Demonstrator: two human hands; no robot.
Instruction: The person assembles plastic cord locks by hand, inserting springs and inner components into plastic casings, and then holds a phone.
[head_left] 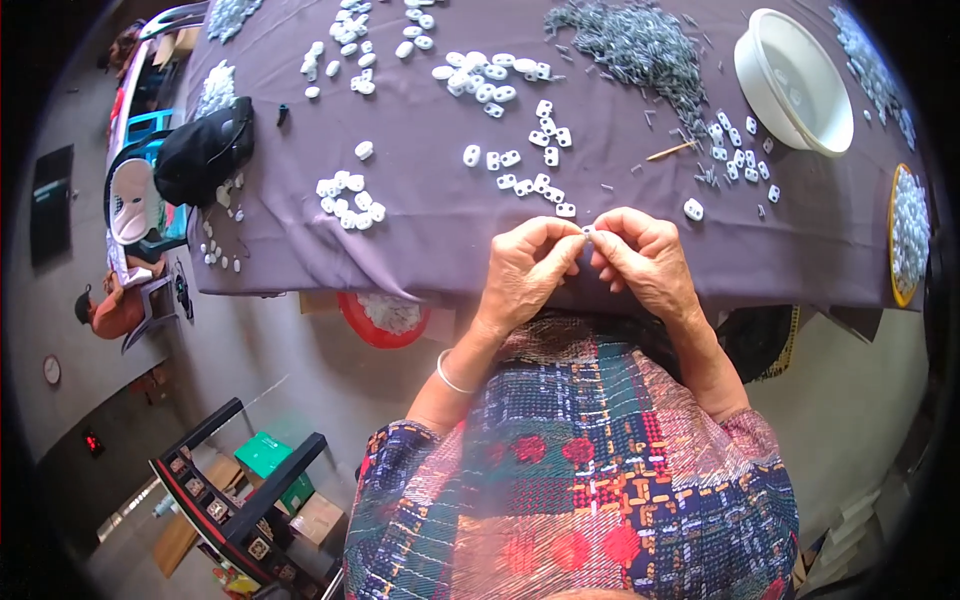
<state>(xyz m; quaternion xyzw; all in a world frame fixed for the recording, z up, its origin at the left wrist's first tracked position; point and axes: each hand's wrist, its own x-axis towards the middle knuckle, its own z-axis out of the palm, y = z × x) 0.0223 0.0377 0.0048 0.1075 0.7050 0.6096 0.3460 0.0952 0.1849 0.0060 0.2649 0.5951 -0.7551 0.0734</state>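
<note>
My left hand (532,268) and my right hand (648,262) meet over the near edge of the cloth-covered table. Both pinch a small white plastic piece (588,231) between thumb and fingertips; most of it is hidden by the fingers. Just beyond them lie loose white two-hole plastic pieces (541,184). A single white piece (693,209) rests close to my right hand. Farther off are a pile of small grey pins (640,50) and a thin wooden stick (670,151).
A white basin (752,60) stands at the far right, near a yellow-rimmed tray (893,240) of white pieces. More white pieces (352,201) sit on the left, with a black bag (205,150) at that edge. A red basin (385,338) is below the table.
</note>
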